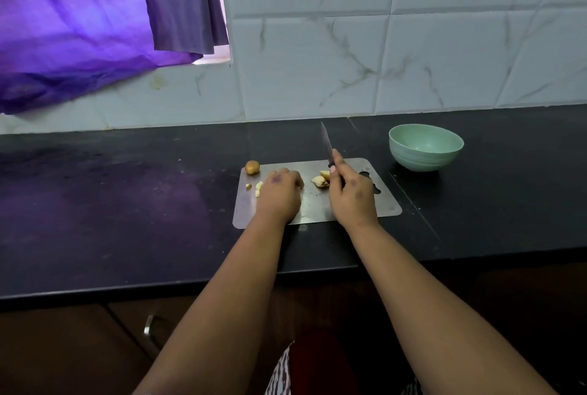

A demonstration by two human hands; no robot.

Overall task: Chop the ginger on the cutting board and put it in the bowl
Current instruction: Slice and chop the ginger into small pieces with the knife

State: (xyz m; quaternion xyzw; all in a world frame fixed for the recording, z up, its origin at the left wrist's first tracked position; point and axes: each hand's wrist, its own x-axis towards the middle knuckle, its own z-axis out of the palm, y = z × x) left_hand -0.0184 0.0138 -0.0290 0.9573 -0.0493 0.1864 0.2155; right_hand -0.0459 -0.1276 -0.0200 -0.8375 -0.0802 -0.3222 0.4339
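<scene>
Steel cutting board (386,204) mid-chop: right hand (351,193) grips the knife (326,142), left hand (281,193) curls over ginger pieces (320,180); next, finer cuts.

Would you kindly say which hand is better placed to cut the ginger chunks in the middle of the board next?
The right hand: it already grips the dark-handled knife, blade raised just beside the pale ginger chunks on the steel cutting board.
</scene>
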